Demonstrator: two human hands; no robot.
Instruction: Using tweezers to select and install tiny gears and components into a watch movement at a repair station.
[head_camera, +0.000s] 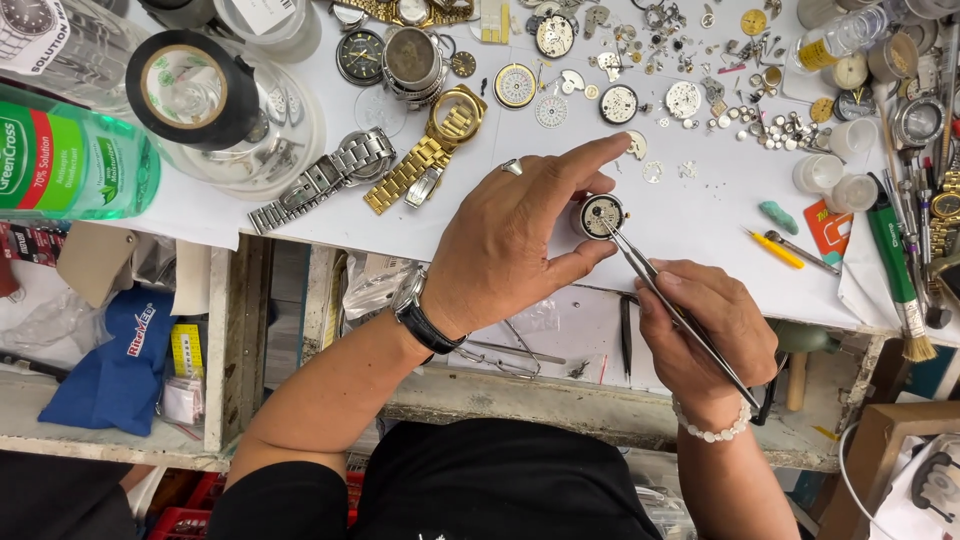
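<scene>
Two bare hands work over a cluttered white table (690, 225) strewn with watch parts. The left hand (510, 235), a ring on one finger and a black-strapped wristwatch on the wrist, closes its thumb and fingers (590, 160) around a small round watch movement (601, 215), holding it just above the table's near edge. The right hand (705, 335), a white bead bracelet at the wrist, grips a pair of slim metal tweezers (680, 315), fingers pinched shut on the shaft; the tweezer tips touch the movement's pale face.

Beyond the hands lie a gold-coloured watch (440, 140) with its bracelet stretched out, just beside a steel watch bracelet (320, 180). Loose dials, gears and small screws scatter across the far side of the table. A roll of black tape (195, 90) rests on a clear plastic container at the left, near a green bottle (70, 160) lying on its side. A yellow-handled tool (775, 250) and a green-handled brush (900, 275) lie to the right of the hands, well apart from the movement.
</scene>
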